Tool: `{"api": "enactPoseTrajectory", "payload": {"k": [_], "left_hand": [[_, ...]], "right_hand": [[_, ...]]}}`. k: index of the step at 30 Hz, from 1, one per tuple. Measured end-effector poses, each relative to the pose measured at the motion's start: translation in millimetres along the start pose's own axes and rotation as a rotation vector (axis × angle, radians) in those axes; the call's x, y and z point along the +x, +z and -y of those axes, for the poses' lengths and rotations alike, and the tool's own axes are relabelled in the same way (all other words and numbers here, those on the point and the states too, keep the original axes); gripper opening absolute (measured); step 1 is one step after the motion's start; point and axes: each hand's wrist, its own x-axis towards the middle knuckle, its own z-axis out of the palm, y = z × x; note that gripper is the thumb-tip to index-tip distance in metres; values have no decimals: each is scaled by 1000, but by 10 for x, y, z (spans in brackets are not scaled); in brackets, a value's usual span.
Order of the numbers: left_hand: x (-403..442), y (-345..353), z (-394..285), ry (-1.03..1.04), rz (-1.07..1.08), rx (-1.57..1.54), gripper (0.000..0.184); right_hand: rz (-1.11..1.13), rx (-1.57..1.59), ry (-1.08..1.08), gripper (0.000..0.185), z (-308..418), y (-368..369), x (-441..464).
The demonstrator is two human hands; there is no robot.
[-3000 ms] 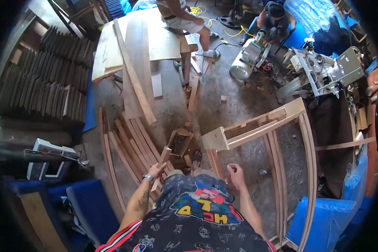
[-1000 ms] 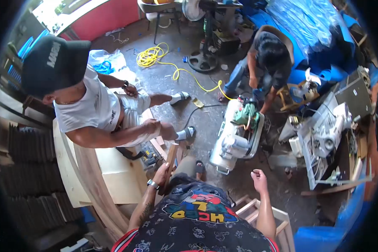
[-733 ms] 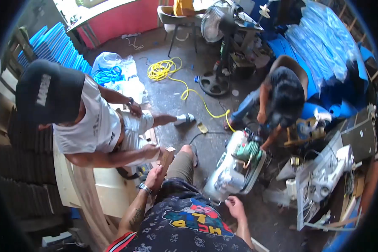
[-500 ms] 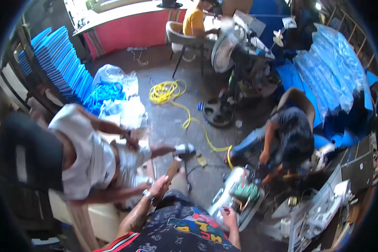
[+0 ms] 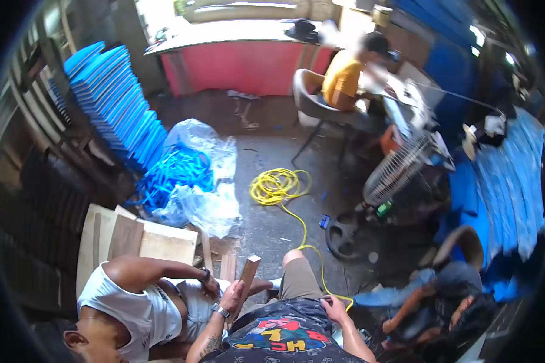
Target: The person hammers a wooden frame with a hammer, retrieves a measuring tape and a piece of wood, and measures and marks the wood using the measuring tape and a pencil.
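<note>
My left hand (image 5: 231, 297), with a watch at its wrist, is closed round a wooden block (image 5: 252, 268) that stands tilted beside my left thigh. Its pale cut end points up. My right hand (image 5: 333, 307) rests on my right thigh with the fingers loosely stretched, holding nothing I can see. Just beyond it, a yellow hose (image 5: 327, 289) runs along the floor from a coil.
A person in a white sleeveless shirt (image 5: 116, 296) sits close on my left, near wooden boards (image 5: 163, 243). Another person (image 5: 460, 284) crouches at right. Farther off are a fan (image 5: 399, 169), blue stacked sheets (image 5: 112, 94), plastic bags (image 5: 203, 209) and a person in yellow (image 5: 341, 75).
My view has tilted up and shifted left. My right hand has moved from beside the white and green machine onto my thigh. The wooden block stays in my left hand.
</note>
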Motion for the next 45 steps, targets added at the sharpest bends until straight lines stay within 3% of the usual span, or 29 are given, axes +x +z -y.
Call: {"api": "enactPoseTrajectory", "payload": {"k": [7,10,11,13,15,16,18,22,23,24,26,27,30,31,34,36,39,40,42,43,45], "left_hand": [[1084,-482,-271,-63,-238,-180,50],[1994,-665,-724,20,-329,-114,51],[2269,-708,-1083,1,-406,-281,50],[2778,-867,-1699,-58,-493,-576,49],[3323,-1278,-2030,-69,-382,-611,50],[3589,-1416,-2144,-74,-325,-716,50],[4011,-1610,-2402,46,-447,-583,54],[4600,-1997,-2754,41,-638,-603,57],[4778,-2093,-2830,48,-741,-583,57],[4920,-2179,-3014,47,-739,-594,57],[5453,-2425,-3553,50,-700,-540,50],[5731,-2607,-3635,54,-694,-551,50],[6650,-3290,-3811,-296,-742,-516,22],[7009,-3496,-3912,-289,-725,-508,22],[8267,-4212,-4435,81,-656,-418,46],[8973,-4415,-5400,5,-466,-461,42],[10224,-4604,-6799,167,-347,-189,39],[10589,-4678,-7042,274,-268,-99,38],[11118,-4519,-7928,283,-232,-43,37],[11375,-4458,-8255,282,-208,12,36],[11869,-4474,-8539,281,-197,37,36]], "right_hand": [[258,-194,135,37,829,-94,2100],[350,-370,-42,35,1377,-117,3449],[377,-437,-108,34,1639,-121,3841],[314,-403,-132,35,2418,-205,4445],[154,-139,-267,38,2989,-245,5010],[170,-36,-198,39,3379,-341,5204],[171,63,-123,39,3787,-446,5561],[528,-364,-104,51,3792,-232,6523],[612,-328,314,51,3758,-121,6632],[827,-476,561,48,4108,-202,6625],[963,-386,581,48,4415,-381,6963],[963,-333,560,48,4502,-435,7127],[903,-275,525,49,4831,-304,7912],[859,-312,490,49,4952,-143,8257],[681,-522,292,50,5618,406,9355],[501,-562,204,51,6165,586,10004],[291,-269,132,47,6894,537,10785],[226,-40,155,48,7086,569,10909],[97,410,191,50,7455,538,11312],[93,418,191,50,7617,478,11603],[192,140,177,50,7881,387,12115]]}}
